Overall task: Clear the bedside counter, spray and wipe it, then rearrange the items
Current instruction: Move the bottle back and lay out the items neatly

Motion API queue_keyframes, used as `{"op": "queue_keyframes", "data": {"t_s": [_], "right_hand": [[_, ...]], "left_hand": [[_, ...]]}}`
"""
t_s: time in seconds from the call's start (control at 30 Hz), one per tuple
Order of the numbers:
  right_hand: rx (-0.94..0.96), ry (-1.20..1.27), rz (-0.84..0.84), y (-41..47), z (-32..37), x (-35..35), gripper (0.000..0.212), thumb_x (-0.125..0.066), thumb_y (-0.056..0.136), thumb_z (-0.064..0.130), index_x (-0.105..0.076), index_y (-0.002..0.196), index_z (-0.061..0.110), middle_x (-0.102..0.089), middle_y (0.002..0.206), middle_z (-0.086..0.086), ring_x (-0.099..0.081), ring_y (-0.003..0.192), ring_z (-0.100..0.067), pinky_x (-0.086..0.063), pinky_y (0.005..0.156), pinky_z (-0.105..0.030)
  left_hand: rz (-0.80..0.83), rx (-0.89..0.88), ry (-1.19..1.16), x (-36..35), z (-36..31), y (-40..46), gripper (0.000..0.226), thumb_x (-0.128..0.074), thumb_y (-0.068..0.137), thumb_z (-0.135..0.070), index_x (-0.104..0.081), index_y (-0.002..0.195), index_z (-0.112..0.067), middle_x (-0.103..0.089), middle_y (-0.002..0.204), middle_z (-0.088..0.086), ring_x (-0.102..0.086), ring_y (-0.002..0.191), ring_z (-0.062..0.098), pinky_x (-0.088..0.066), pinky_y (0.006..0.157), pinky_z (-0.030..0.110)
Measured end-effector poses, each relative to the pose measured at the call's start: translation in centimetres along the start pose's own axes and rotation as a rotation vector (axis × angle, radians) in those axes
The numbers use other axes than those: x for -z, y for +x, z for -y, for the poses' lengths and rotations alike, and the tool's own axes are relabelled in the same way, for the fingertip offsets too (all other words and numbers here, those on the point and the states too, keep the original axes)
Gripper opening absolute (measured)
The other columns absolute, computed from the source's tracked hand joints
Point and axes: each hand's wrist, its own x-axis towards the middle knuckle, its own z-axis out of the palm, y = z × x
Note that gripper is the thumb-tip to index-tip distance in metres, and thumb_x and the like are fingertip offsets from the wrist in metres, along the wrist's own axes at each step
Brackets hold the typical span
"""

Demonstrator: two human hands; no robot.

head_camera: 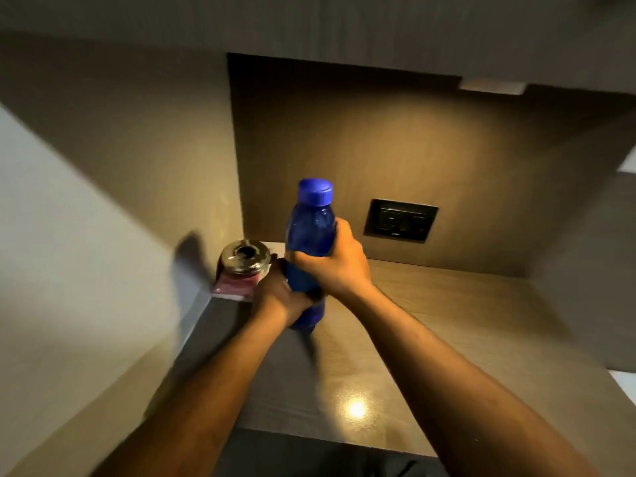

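Observation:
A tall blue plastic bottle [309, 232] with a blue cap stands on the wooden bedside counter [430, 339], tilted slightly. My right hand [335, 263] wraps around its middle from the right. My left hand [278, 297] grips its lower part from the left. Just left of the bottle, in the counter's back left corner, a shiny metal ashtray [245, 258] rests on a small dark red packet [232, 287]. My left hand's fingers are close to the ashtray; whether they touch it is hidden.
A black switch and socket plate [401, 220] is set in the back wall to the right of the bottle. A side panel closes the niche on the left and a shelf overhangs it. A lamp glare [356, 407] shines near the counter's front edge.

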Motion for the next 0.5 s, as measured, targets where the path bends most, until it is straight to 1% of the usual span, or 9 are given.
{"op": "queue_keyframes", "data": {"t_s": [0.03,0.1,0.13,0.2,0.23,0.33,0.4,0.43,0.5], "right_hand": [[-0.015,-0.019,-0.064,0.1,-0.8,2.2,0.071,-0.075,0.046,0.057,-0.042,0.105,0.039,-0.060,0.098,0.015,-0.064,0.093,-0.014,-0.057,0.080,-0.038],[-0.042,-0.056,-0.167,-0.1,-2.5,6.6,0.067,-0.078,0.051,0.050,-0.046,0.108,0.032,-0.063,0.101,0.010,-0.064,0.095,-0.018,-0.056,0.081,-0.040],[-0.057,-0.072,-0.206,-0.2,-3.5,8.7,0.067,-0.080,0.054,0.047,-0.047,0.109,0.030,-0.063,0.103,0.008,-0.064,0.096,-0.019,-0.056,0.082,-0.041],[-0.092,-0.087,-0.273,-0.5,-5.4,12.4,0.070,-0.083,0.056,0.047,-0.048,0.113,0.027,-0.063,0.107,0.005,-0.063,0.098,-0.020,-0.056,0.084,-0.042],[-0.108,-0.095,-0.306,-0.5,-6.4,14.2,0.074,-0.085,0.057,0.046,-0.048,0.117,0.024,-0.063,0.110,0.002,-0.063,0.100,-0.021,-0.055,0.085,-0.043],[-0.165,-0.095,-0.400,0.4,-9.1,18.7,0.080,-0.088,0.059,0.041,-0.048,0.122,0.014,-0.062,0.119,-0.007,-0.061,0.106,-0.027,-0.053,0.089,-0.044],[-0.180,-0.049,-0.461,1.5,-10.8,21.2,0.074,-0.090,0.060,0.032,-0.048,0.117,0.011,-0.059,0.113,-0.006,-0.060,0.106,-0.028,-0.051,0.085,-0.037],[-0.192,-0.027,-0.470,1.9,-11.6,21.8,0.071,-0.090,0.061,0.028,-0.048,0.114,0.010,-0.057,0.110,-0.004,-0.060,0.104,-0.027,-0.048,0.080,-0.032],[-0.216,-0.002,-0.482,2.3,-13.0,22.5,0.070,-0.090,0.062,0.023,-0.046,0.115,0.010,-0.055,0.109,-0.003,-0.059,0.101,-0.024,-0.044,0.076,-0.028]], "left_hand": [[0.075,-0.004,0.014,-1.9,-1.4,0.3,0.063,-0.080,0.052,-0.045,-0.052,0.105,-0.024,-0.063,0.100,0.000,-0.062,0.094,0.023,-0.043,0.075,0.027],[0.227,-0.014,0.008,-5.7,-3.7,0.3,0.071,-0.086,0.059,-0.036,-0.052,0.119,-0.018,-0.064,0.116,0.006,-0.061,0.107,0.026,-0.046,0.087,0.029],[0.305,-0.020,-0.021,-7.6,-4.6,0.2,0.076,-0.088,0.059,-0.033,-0.050,0.124,-0.018,-0.063,0.122,0.006,-0.060,0.110,0.026,-0.048,0.094,0.034],[0.426,-0.053,-0.069,-11.0,-6.2,-0.2,0.081,-0.089,0.055,-0.031,-0.050,0.125,-0.019,-0.063,0.123,0.005,-0.060,0.111,0.025,-0.051,0.095,0.045],[0.473,-0.074,-0.083,-12.5,-7.0,-0.4,0.081,-0.088,0.054,-0.031,-0.052,0.125,-0.019,-0.064,0.122,0.005,-0.060,0.111,0.025,-0.052,0.094,0.047],[0.534,-0.100,-0.111,-17.5,-9.3,-0.3,0.073,-0.087,0.059,-0.023,-0.056,0.125,-0.017,-0.066,0.119,0.006,-0.062,0.109,0.022,-0.053,0.092,0.046],[0.560,-0.086,-0.156,-21.0,-10.8,0.0,0.066,-0.084,0.062,-0.015,-0.058,0.122,-0.015,-0.068,0.115,0.007,-0.064,0.105,0.023,-0.053,0.092,0.046],[0.584,-0.065,-0.178,-22.3,-11.1,0.1,0.064,-0.083,0.064,-0.012,-0.057,0.123,-0.013,-0.068,0.116,0.008,-0.064,0.105,0.023,-0.052,0.093,0.046],[0.602,-0.046,-0.192,-24.4,-11.6,0.2,0.062,-0.080,0.071,-0.010,-0.054,0.127,-0.012,-0.066,0.121,0.009,-0.063,0.110,0.023,-0.050,0.097,0.043]]}}
